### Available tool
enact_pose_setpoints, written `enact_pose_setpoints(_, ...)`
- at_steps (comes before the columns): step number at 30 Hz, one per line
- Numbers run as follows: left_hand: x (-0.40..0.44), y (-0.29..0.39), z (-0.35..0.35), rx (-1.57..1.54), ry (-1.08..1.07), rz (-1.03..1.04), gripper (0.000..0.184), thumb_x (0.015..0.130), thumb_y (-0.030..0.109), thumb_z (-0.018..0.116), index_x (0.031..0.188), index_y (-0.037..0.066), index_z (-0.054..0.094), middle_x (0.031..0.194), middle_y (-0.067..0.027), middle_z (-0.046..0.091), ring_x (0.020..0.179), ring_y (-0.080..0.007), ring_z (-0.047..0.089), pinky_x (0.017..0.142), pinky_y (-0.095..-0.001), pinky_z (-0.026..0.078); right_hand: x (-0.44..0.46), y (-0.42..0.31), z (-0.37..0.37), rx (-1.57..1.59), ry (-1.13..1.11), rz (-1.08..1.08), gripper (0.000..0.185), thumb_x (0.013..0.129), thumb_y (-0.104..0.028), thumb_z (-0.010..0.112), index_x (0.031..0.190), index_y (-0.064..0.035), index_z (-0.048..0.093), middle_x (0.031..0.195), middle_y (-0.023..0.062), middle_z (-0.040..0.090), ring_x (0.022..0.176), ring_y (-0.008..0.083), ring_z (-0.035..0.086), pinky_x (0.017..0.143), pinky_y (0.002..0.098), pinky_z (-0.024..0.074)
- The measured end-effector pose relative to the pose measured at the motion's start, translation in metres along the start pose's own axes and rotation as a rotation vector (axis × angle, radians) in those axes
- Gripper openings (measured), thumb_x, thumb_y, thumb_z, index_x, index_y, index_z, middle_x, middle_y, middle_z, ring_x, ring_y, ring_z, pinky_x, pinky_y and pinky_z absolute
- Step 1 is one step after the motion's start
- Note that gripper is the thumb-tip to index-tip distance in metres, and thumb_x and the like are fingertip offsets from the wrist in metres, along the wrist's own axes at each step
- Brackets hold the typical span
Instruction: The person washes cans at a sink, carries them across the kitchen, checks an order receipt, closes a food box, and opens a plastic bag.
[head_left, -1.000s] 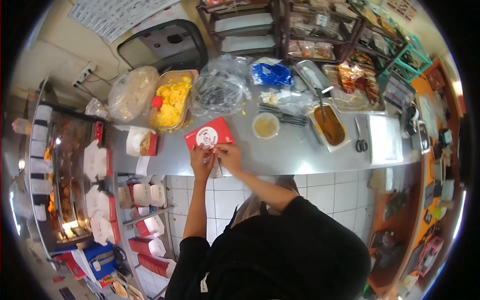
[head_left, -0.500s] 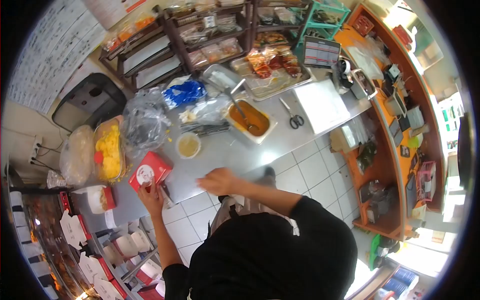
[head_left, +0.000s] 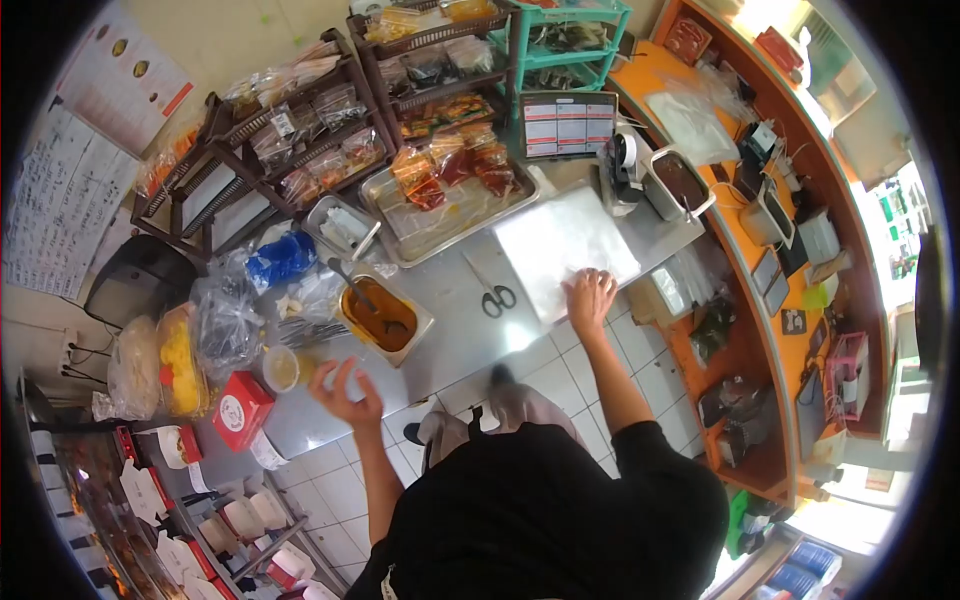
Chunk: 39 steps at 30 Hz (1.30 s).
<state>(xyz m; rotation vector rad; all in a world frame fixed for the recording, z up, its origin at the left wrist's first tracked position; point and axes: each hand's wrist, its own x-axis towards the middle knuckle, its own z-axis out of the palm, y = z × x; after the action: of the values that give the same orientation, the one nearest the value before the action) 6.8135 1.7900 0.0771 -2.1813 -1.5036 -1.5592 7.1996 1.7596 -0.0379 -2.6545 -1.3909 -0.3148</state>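
Observation:
My right hand [head_left: 590, 294] rests on the near right edge of a stack of clear plastic bags or sheets [head_left: 560, 245], fingers bent slightly over it. In the air over the table's front edge, my left hand [head_left: 345, 390] is empty, its fingers apart and curved. Left of it stands a closed red takeaway box [head_left: 242, 408] with a round white label, a paper slip [head_left: 267, 450] beside it. Close by are a small round tub [head_left: 281, 369] and a metal pan of orange-brown sauce [head_left: 385, 318] with a ladle [head_left: 365, 288] in it. Scissors [head_left: 494, 295] lie between the pan and the stack.
A large tray [head_left: 400, 230] with sauce packets stands behind, near brown racks [head_left: 380, 90] of bags. To the left are a container of yellow food [head_left: 183, 370] and crumpled plastic bags [head_left: 228, 318]. An orange counter [head_left: 740, 200] runs along the right.
My left hand has let go of the red box and moved right. My right hand has reached right and forward onto the plastic stack. The camera view has turned right.

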Motion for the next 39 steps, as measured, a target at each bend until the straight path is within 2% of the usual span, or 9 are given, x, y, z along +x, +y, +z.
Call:
enact_pose_setpoints(8, 0.006, 0.108, 0.072, -0.316, -0.332, 0.146, 0.014, 0.075, 0.007, 0.059, 0.088, 0.008, 0.065, 0.093, -0.0088, 0.053, 0.087, -0.0243, 0.048, 0.078, -0.0348, 0.038, 0.056, 0.018, -0.036, 0.155, 0.077, -0.208, 0.012, 0.076, -0.015, 0.056, 0.075, -0.0040, 0.061, 0.081, 0.0097, 0.059, 0.088, 0.0265, 0.052, 0.094, 0.0450, 0.0307)
enact_pose_setpoints(13, 0.010, 0.133, 0.078, -0.929, -1.226, -0.532, 0.034, 0.086, 0.033, 0.054, 0.103, 0.004, 0.061, 0.103, -0.0077, 0.055, 0.093, -0.0203, 0.052, 0.084, -0.0357, 0.039, 0.071, 0.018, -0.198, 0.718, 0.507, 0.050, 0.016, 0.086, -0.013, 0.050, 0.075, -0.0015, 0.052, 0.066, 0.0130, 0.052, 0.057, 0.0234, 0.051, 0.052, 0.0362, 0.0379)
enact_pose_setpoints(16, 0.021, 0.157, 0.074, -1.150, -1.129, -0.251, 0.058, 0.086, 0.052, 0.046, 0.119, 0.004, 0.052, 0.116, -0.0081, 0.053, 0.107, -0.0212, 0.050, 0.092, -0.0347, 0.034, 0.010, 0.007, -0.223, 0.998, 0.829, 0.148, 0.017, 0.090, -0.009, 0.043, 0.076, 0.0003, 0.047, 0.065, 0.0091, 0.047, 0.054, 0.0179, 0.045, 0.050, 0.0299, 0.0342)
enact_pose_setpoints(19, 0.019, 0.172, 0.060, -1.459, -1.007, -0.349, 0.045, 0.089, 0.029, 0.049, 0.126, 0.003, 0.044, 0.122, -0.0112, 0.051, 0.117, -0.0213, 0.043, 0.098, -0.0349, 0.032, -0.072, -0.031, -0.191, 1.302, 0.864, -0.233, 0.006, 0.085, -0.003, 0.048, 0.083, 0.0020, 0.046, 0.068, 0.0119, 0.051, 0.052, 0.0211, 0.048, 0.047, 0.0307, 0.0377)
enact_pose_setpoints(23, 0.028, 0.169, 0.018, -1.373, -0.993, -0.868, 0.043, 0.091, 0.017, 0.046, 0.130, 0.000, 0.039, 0.125, -0.0118, 0.049, 0.116, -0.0187, 0.044, 0.099, -0.0308, 0.030, -0.122, -0.047, -0.212, 1.301, 0.307, -0.593, 0.013, 0.074, -0.004, 0.062, 0.084, 0.0005, 0.054, 0.067, 0.0118, 0.056, 0.054, 0.0253, 0.054, 0.049, 0.0320, 0.0433)
enact_pose_setpoints(26, 0.036, 0.152, -0.022, -0.896, -0.859, -0.325, 0.040, 0.091, 0.009, 0.042, 0.129, -0.001, 0.039, 0.124, -0.0113, 0.049, 0.113, -0.0167, 0.046, 0.097, -0.0279, 0.032, -0.120, -0.035, -0.214, 1.282, 0.232, -0.629, 0.034, 0.071, -0.010, 0.068, 0.100, 0.0006, 0.054, 0.083, 0.0141, 0.060, 0.068, 0.0255, 0.058, 0.063, 0.0308, 0.0465)
enact_pose_setpoints(31, 0.028, 0.125, -0.076, -1.052, -1.022, -0.414, 0.040, 0.090, 0.006, 0.039, 0.129, -0.002, 0.039, 0.124, -0.0109, 0.049, 0.111, -0.0168, 0.047, 0.096, -0.0276, 0.031, -0.115, -0.044, -0.150, 1.048, -0.339, -0.338, 0.061, 0.076, -0.016, 0.066, 0.126, 0.0006, 0.035, 0.117, 0.0167, 0.049, 0.104, 0.0212, 0.050, 0.092, 0.0311, 0.0362)
enact_pose_setpoints(34, 0.018, 0.114, -0.099, -1.106, -1.042, -0.513, 0.040, 0.090, 0.006, 0.038, 0.129, -0.002, 0.039, 0.127, -0.0105, 0.046, 0.113, -0.0177, 0.045, 0.097, -0.0283, 0.030, -0.120, -0.056, -0.138, 1.804, -1.091, 0.047, 0.050, 0.080, -0.015, 0.063, 0.122, 0.0017, 0.041, 0.111, 0.0124, 0.053, 0.102, 0.0177, 0.051, 0.092, 0.0291, 0.0369)
enact_pose_setpoints(39, 0.005, 0.088, -0.128, -1.076, -0.984, -0.687, 0.040, 0.091, 0.009, 0.036, 0.130, -0.001, 0.038, 0.132, -0.0101, 0.041, 0.117, -0.0187, 0.041, 0.100, -0.0298, 0.026, -0.134, -0.064, -0.152, 1.806, -1.008, -0.022, 0.019, 0.079, -0.013, 0.062, 0.092, 0.0002, 0.058, 0.082, 0.0043, 0.060, 0.080, 0.0124, 0.057, 0.075, 0.0254, 0.0441)
